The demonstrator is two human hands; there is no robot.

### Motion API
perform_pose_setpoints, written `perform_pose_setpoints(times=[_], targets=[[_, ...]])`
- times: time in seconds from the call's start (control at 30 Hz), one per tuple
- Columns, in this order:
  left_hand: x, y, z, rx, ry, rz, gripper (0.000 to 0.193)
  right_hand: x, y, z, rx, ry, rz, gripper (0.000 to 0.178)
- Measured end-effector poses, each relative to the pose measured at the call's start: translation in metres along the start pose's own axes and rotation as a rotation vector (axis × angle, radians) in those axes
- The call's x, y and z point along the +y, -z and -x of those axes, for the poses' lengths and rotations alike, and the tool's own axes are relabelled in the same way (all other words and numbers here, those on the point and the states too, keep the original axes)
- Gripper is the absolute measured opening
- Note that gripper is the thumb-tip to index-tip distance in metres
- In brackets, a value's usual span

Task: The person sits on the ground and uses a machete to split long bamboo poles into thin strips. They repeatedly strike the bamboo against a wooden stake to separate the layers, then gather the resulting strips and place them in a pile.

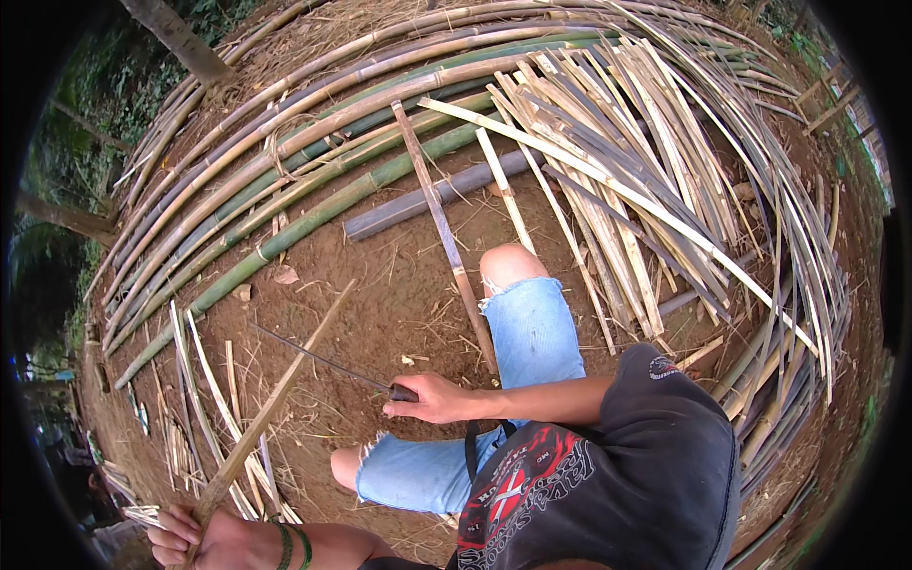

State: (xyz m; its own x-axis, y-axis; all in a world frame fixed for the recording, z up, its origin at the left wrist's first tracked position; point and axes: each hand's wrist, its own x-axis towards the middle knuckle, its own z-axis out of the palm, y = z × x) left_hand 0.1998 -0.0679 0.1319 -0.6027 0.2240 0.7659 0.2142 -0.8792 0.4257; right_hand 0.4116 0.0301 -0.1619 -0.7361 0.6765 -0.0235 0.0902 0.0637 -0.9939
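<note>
My left hand (214, 540), with green bands at its wrist, is closed round the lower end of a long split bamboo strip (271, 408). The strip slants up and to the right from my grip. My right hand (432, 397) is wrapped round the dark handle of a knife (328, 363) in front of my knees. Its long thin blade, seen nearly edge-on, points to the upper left and crosses the strip in the picture. Whether blade and strip touch, I cannot tell.
Long bamboo poles (332, 185) lie in a curve at the far side. To the right is a big heap of split strips (655, 180). A lone dark strip (432, 204) lies beside my knee, across a short grey pole (446, 190). More thin strips (223, 389) lie left.
</note>
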Motion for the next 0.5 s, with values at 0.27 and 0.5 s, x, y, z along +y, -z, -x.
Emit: perform_pose_setpoints(times=[0.27,0.5], targets=[[0.005,-0.014,-0.001,0.121,-0.048,-0.207,0.076,-0.009,0.002,0.002,-0.047,-0.006,-0.083,0.056],[-0.011,0.02,0.033,0.226,-0.025,-0.249,0.072,0.005,0.009,-0.007,-0.022,-0.114,0.02,0.047]])
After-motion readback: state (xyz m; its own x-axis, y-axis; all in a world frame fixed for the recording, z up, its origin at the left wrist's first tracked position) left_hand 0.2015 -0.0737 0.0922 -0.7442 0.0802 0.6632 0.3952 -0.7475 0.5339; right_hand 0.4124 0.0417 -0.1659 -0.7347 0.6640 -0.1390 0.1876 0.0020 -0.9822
